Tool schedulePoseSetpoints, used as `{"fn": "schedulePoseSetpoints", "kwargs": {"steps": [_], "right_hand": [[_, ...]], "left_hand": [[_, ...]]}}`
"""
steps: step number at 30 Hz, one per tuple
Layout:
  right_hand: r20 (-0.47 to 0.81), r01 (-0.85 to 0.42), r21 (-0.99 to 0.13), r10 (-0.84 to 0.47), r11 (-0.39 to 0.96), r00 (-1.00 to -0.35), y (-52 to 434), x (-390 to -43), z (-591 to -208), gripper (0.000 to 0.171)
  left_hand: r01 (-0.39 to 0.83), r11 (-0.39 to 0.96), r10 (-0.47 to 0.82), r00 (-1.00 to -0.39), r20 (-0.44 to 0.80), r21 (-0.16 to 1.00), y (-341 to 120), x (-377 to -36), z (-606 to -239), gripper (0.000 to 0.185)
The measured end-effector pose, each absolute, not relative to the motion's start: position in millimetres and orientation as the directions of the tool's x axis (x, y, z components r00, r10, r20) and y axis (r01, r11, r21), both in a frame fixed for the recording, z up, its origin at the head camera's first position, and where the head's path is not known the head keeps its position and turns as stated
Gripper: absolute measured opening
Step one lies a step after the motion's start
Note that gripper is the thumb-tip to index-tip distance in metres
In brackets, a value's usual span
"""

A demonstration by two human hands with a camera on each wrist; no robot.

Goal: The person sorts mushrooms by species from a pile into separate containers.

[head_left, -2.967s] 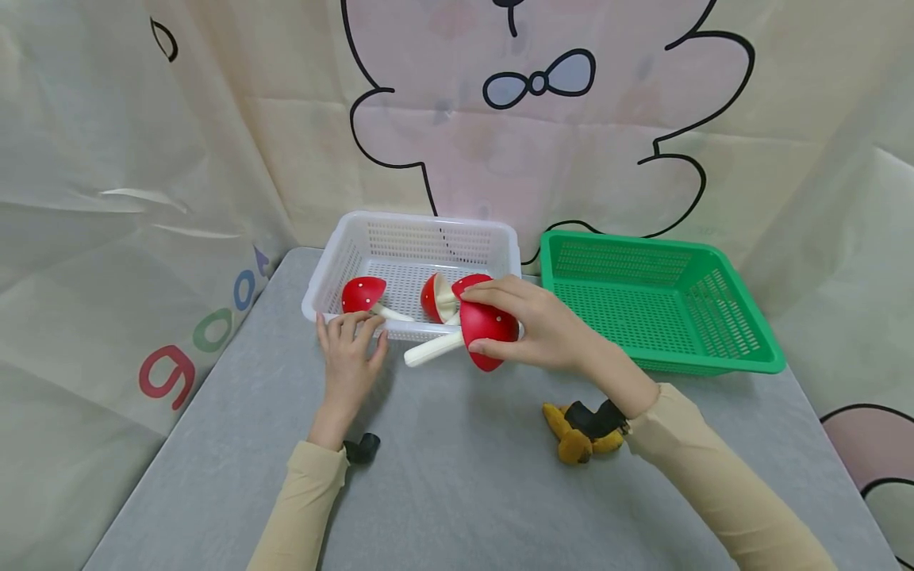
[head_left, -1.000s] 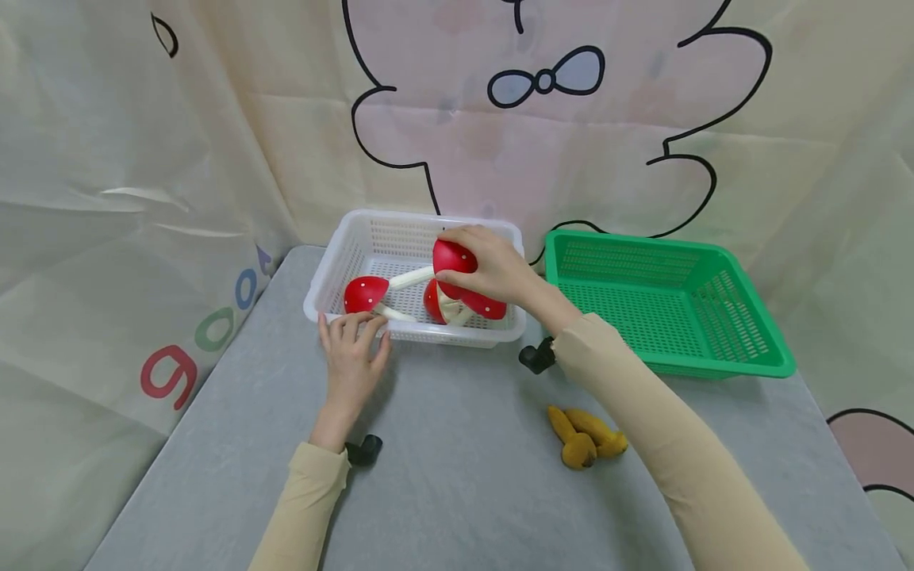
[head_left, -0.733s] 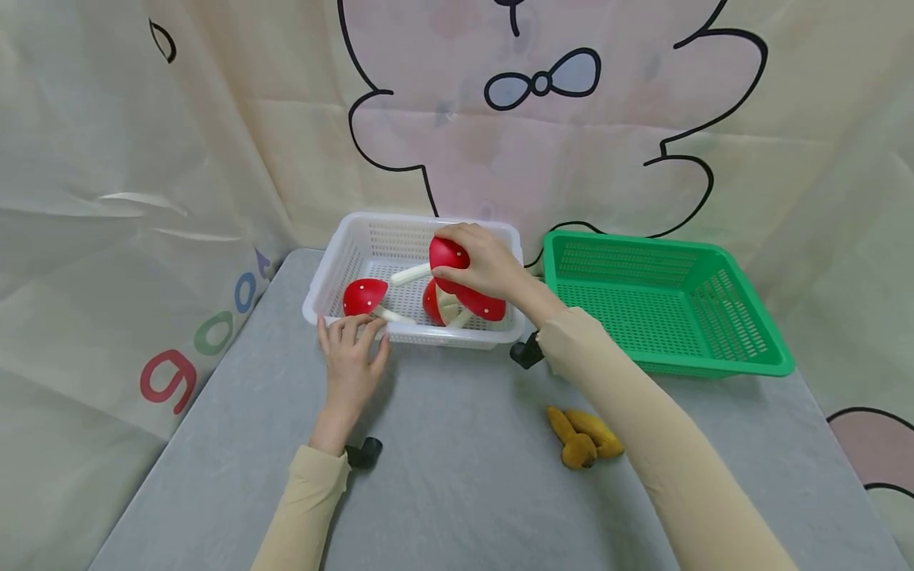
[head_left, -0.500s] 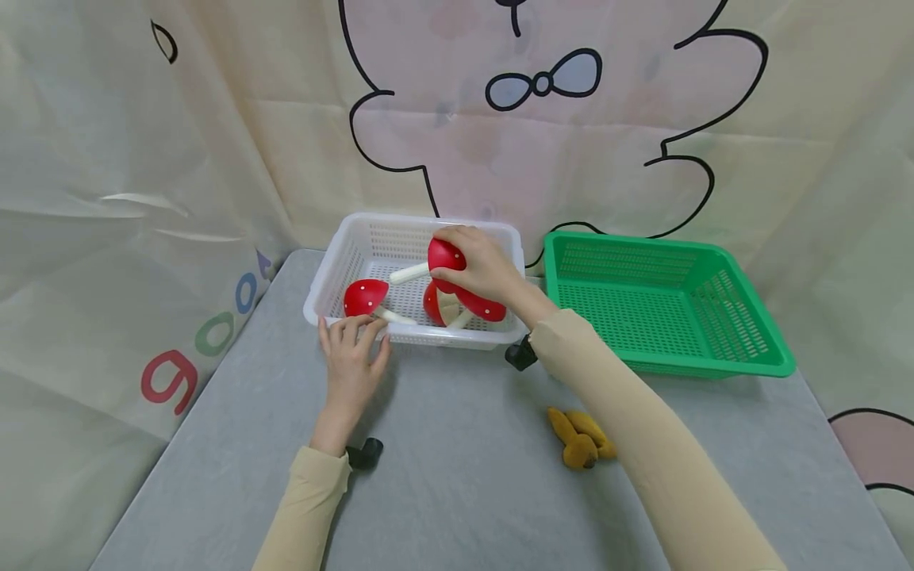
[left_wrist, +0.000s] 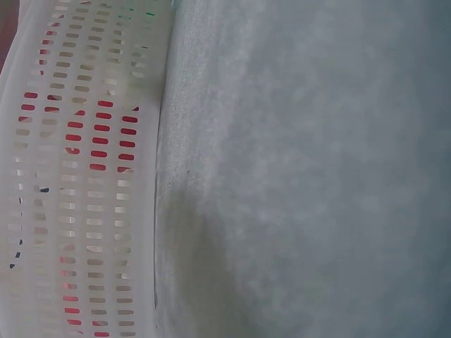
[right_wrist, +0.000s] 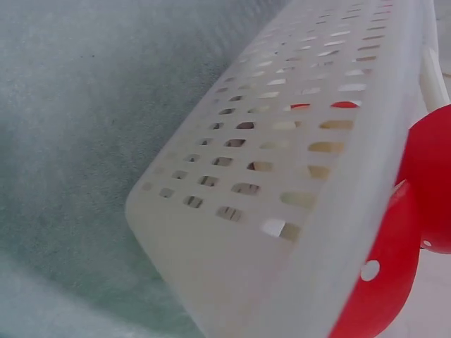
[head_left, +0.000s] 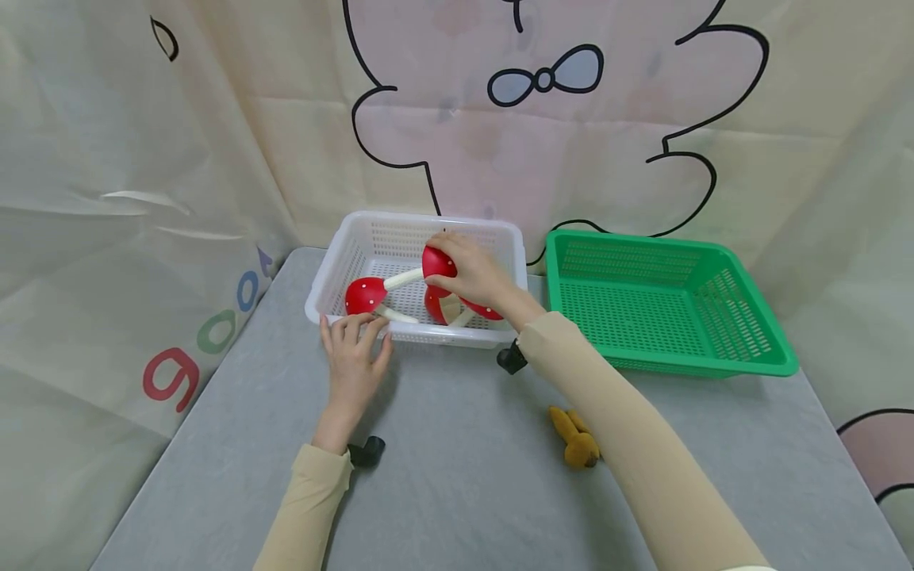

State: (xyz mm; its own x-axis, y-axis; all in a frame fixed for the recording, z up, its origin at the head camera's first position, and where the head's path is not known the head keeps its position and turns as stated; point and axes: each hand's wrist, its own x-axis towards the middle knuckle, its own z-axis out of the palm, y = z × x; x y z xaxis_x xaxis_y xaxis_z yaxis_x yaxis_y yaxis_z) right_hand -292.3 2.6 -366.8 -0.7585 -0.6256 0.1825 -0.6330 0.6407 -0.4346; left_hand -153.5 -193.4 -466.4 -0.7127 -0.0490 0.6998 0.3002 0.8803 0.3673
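Note:
My right hand point(head_left: 467, 270) grips a toy mushroom point(head_left: 434, 263) by its red, white-dotted cap, inside the outline of the white basket point(head_left: 421, 333). The pale stem of this mushroom points left, its end at the cap of another toy mushroom point(head_left: 366, 295). More mushrooms lie below and beside the right hand, partly covered by it. My left hand point(head_left: 351, 361) holds the front rim of the basket near its left corner, fingers bent over the edge. In the right wrist view, red caps point(right_wrist: 384, 282) show past the basket rim; no fingers appear in either wrist view.
A green basket point(head_left: 714, 369) stands to the right of the white one. Yellow toy bananas point(head_left: 578, 448) lie on the grey tabletop point(head_left: 443, 476), partly behind the right sleeve point(head_left: 621, 420). A printed cloth point(head_left: 607, 159) hangs behind.
My right hand has carried the mushroom from in front of the white basket back over it, then a little left, turning the stem level. My left hand stays at the rim.

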Motion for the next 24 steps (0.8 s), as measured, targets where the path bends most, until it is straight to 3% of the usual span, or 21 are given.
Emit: {"fn": "schedulePoseSetpoints", "kwargs": {"steps": [12, 24], "right_hand": [[0.137, -0.613, -0.42, -0.622, 0.669, -0.771, 3, -287, -375, 0.07], [0.127, -0.623, -0.313, -0.619, 0.717, -0.775, -3, -284, -379, 0.062]], "left_hand": [[0.309, 0.883, -0.049, -0.689, 0.723, 0.354, -193, -153, -470, 0.023], [0.292, 0.885, -0.051, -0.712, 0.7, 0.361, -195, -152, -469, 0.027]]}}
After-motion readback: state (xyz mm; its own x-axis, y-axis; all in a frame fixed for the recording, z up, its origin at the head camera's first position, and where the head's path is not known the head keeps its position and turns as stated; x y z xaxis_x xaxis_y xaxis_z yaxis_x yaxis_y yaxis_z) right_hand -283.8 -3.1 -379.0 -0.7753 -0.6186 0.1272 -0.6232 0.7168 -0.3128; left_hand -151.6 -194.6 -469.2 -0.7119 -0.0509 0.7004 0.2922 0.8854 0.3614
